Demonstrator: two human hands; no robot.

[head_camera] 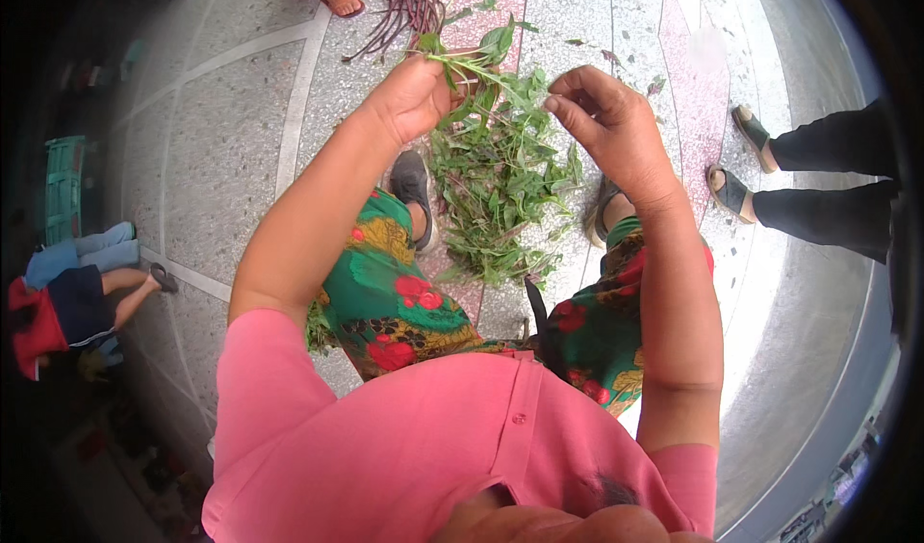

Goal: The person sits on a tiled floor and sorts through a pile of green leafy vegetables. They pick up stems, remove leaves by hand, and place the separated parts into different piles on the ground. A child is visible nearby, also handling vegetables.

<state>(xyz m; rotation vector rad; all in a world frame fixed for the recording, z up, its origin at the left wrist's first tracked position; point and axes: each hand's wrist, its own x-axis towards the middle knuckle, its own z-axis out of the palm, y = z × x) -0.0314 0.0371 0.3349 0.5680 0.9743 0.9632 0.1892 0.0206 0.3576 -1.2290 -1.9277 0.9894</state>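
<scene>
My left hand grips a bunch of leafy green stems, whose tips point to the right. My right hand hovers to the right of the bunch, thumb and fingers curled with a gap between them; nothing is visible in it. Below both hands, a heap of loose green leaves and stems is spread on the speckled floor between my shoes. Some leaves in the heap look reddish or purple. Past my left hand lies a pile of long thin purple beans, probably yardlong beans.
A person's sandalled foot is beside the beans. Another person in dark trousers stands at the right. Several people are at the far left near a green cart or crate. More greens lie beside my left leg.
</scene>
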